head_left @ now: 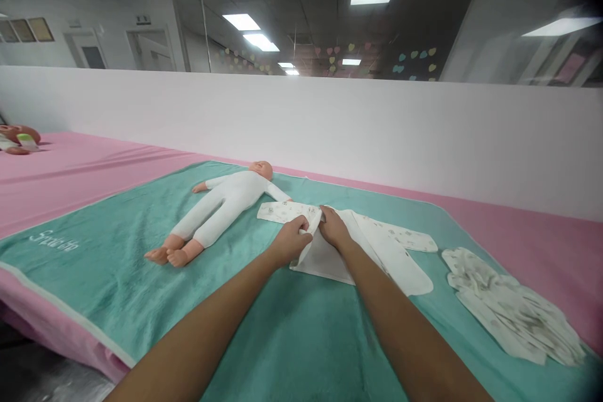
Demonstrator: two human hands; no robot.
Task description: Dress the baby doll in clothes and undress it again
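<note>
A white baby top with a small print on its sleeves lies spread on a green towel. Its front is partly opened out. My left hand is closed in a pinch on the top's front edge, lifting that fabric a little. Beside it, my right hand grips the top near the neckline, its fingertips partly hidden in the cloth. To the left lies a baby doll in a white bodysuit, on its back with its head toward the wall. One printed sleeve reaches close to the doll's arm.
A crumpled printed white garment lies on the towel at the right. Pink cloth covers the surface beneath the towel. Another doll lies at the far left with a green-capped bottle. A low white wall with mirrors above runs behind.
</note>
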